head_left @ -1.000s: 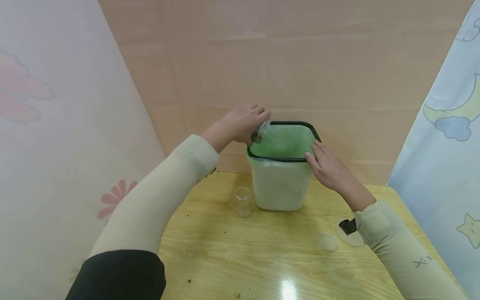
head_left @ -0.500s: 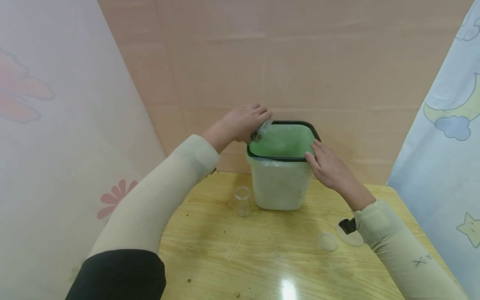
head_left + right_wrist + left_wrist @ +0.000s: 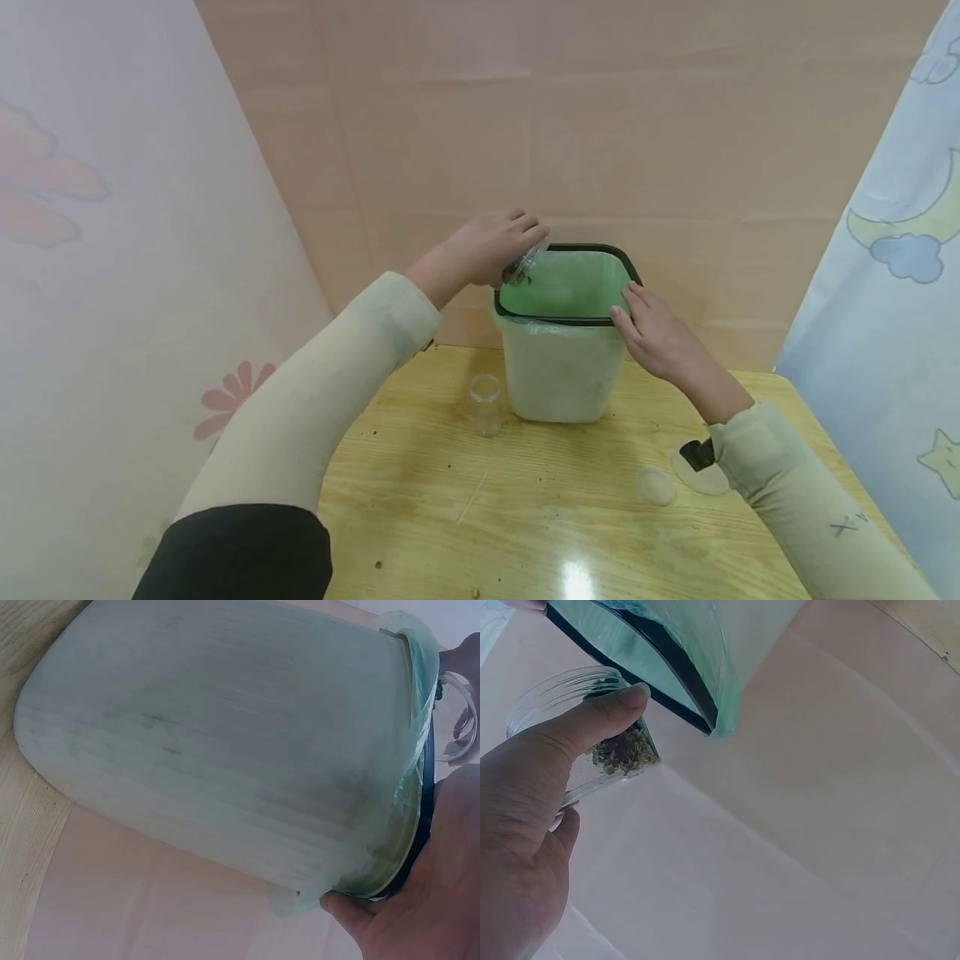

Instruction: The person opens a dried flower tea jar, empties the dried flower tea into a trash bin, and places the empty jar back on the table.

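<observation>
In the head view my left hand [image 3: 491,250] grips a clear jar [image 3: 528,260], tilted over the left rim of a pale bin [image 3: 562,375]. The bin has a black rim and a green plastic liner [image 3: 573,279]. Close up in the left wrist view, the thumb lies across the jar, and dark and yellowish dried bits [image 3: 622,752] are gathered inside it. A dark speck shows at the jar's mouth. My right hand [image 3: 660,337] rests at the bin's right rim with its fingers extended; the right wrist view shows one fingertip [image 3: 337,906] against the rim's edge.
A second clear jar [image 3: 486,408] stands upright left of the bin. Two round translucent lids [image 3: 656,485] lie by the right sleeve, the farther one partly covered. A thin pale stick [image 3: 471,498] and scattered crumbs lie on the wooden table [image 3: 420,533].
My left hand has shifted slightly right with the jar, farther over the bin. A dark speck now appears at the jar's mouth. The right hand stays in place.
</observation>
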`<action>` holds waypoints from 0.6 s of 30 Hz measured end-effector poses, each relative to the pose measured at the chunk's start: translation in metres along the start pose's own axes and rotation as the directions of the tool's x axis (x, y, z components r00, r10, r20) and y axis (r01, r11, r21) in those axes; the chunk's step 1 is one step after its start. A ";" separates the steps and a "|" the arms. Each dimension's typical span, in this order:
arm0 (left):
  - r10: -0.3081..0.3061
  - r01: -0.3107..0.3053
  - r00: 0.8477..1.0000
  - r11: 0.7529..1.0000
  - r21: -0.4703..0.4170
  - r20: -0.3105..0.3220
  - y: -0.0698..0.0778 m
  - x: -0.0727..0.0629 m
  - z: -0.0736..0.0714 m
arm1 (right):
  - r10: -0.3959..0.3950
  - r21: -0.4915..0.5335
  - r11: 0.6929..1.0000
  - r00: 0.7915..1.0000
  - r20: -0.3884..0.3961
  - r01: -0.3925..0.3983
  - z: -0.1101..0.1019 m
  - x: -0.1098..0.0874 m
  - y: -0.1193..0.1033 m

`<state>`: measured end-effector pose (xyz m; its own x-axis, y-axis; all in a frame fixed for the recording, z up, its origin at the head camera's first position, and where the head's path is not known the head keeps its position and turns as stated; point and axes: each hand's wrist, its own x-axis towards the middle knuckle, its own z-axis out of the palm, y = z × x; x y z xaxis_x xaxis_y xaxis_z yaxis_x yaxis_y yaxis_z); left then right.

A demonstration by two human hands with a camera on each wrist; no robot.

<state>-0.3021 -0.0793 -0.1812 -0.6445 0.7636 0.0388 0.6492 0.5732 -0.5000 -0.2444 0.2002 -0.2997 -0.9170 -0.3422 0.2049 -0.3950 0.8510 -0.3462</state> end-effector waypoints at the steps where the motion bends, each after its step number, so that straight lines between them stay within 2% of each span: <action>1: 0.002 -0.002 1.000 1.000 0.005 0.001 0.000 0.000 0.000 | 0.000 0.000 1.000 1.000 0.002 0.000 0.000 0.000 0.000; 18: 0.029 -0.029 1.000 0.998 0.047 0.003 0.001 0.001 0.003 | 0.001 0.011 1.000 1.000 0.005 -0.001 0.001 -0.001 0.000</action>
<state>-0.3032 -0.0791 -0.1844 -0.6270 0.7787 0.0214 0.6477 0.5364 -0.5411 -0.2437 0.2001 -0.3010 -0.9178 -0.3430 0.2002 -0.3943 0.8471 -0.3564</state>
